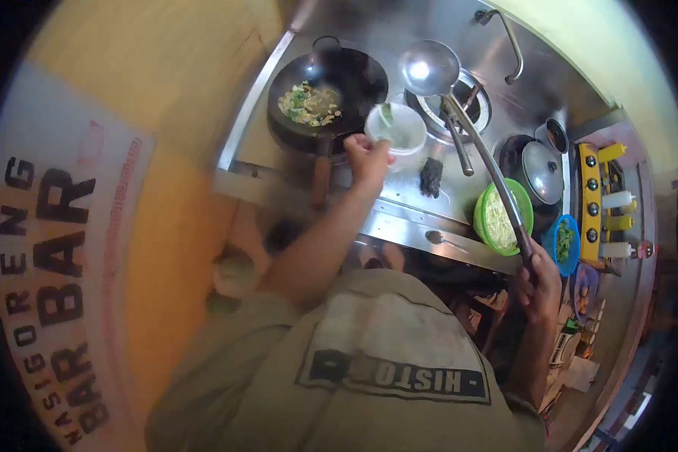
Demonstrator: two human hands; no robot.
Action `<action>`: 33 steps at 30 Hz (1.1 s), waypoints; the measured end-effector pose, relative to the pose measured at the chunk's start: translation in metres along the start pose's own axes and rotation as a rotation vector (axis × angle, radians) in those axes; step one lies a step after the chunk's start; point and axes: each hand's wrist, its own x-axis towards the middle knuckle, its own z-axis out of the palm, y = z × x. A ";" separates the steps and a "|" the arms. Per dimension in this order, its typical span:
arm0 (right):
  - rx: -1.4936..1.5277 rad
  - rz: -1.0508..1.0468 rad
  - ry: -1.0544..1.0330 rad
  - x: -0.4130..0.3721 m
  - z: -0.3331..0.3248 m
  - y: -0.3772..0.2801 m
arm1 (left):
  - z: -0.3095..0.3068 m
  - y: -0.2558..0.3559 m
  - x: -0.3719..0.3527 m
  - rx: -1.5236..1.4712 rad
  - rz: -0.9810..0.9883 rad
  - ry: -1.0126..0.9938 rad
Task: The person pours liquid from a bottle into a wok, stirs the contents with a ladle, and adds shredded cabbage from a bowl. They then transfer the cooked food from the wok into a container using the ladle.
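My left hand (369,160) is closed on the rim of a small white plastic tub (405,129), tilted beside the wok, with a bit of green inside. The black wok (365,79) sits at the left of the steel counter and holds chopped vegetables (309,104). My right hand (539,280) grips the long handle of a metal ladle (429,68). The ladle's bowl is raised, appearing over the second burner (474,94). Below the ladle handle stands a green bowl (525,203) of shredded pale vegetable. A blue basket (566,245) of green leaves is next to my right hand.
A lidded pot (542,172) and a small dark pot (554,135) stand at the right. Knobs line a yellow panel (591,200) near several squeeze bottles (618,200). A dark scrubber (431,177) lies on the counter. A tap (514,45) reaches from the back wall.
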 end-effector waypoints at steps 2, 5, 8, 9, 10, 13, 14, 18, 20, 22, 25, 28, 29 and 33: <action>0.037 0.017 -0.003 -0.005 -0.010 0.011 | -0.002 -0.039 -0.005 0.075 -0.038 -0.032; 0.244 0.112 0.048 -0.009 -0.019 0.026 | -0.008 -0.082 -0.012 0.118 -0.066 -0.063; 0.270 0.179 0.044 -0.010 -0.018 0.034 | -0.014 -0.118 -0.010 0.109 -0.059 -0.014; 0.260 0.193 0.041 -0.010 -0.017 0.040 | -0.020 -0.129 -0.010 0.107 -0.063 -0.014; 0.252 0.205 0.041 -0.010 -0.013 0.040 | -0.025 -0.135 -0.009 0.084 -0.065 -0.058; 0.313 0.281 0.066 -0.013 0.006 0.030 | -0.040 -0.139 -0.014 0.061 -0.093 -0.165; 0.314 0.279 0.072 -0.011 0.004 0.042 | -0.049 -0.141 -0.017 0.053 -0.116 -0.212; -0.102 -0.009 -0.048 0.008 0.022 0.053 | -0.142 -0.116 -0.037 -0.116 -0.688 -0.375; -0.055 -0.010 -0.022 0.022 0.063 0.026 | -0.188 -0.067 -0.035 -0.348 -0.801 -0.342; 0.061 0.141 0.128 0.041 0.095 0.002 | -0.183 0.015 -0.030 -0.402 -0.815 -0.340; -0.067 -0.061 0.019 0.094 0.124 0.013 | -0.159 0.054 0.013 -0.346 -0.824 -0.431; -0.248 -0.309 0.057 0.150 0.156 0.036 | -0.153 0.013 0.044 -0.143 -0.861 -0.549; -0.251 -0.310 0.064 0.162 0.163 0.036 | -0.155 0.000 0.051 -0.057 -0.885 -0.581; -0.629 -0.460 0.139 0.176 0.178 0.004 | -0.155 0.039 0.020 -0.027 -0.892 -0.505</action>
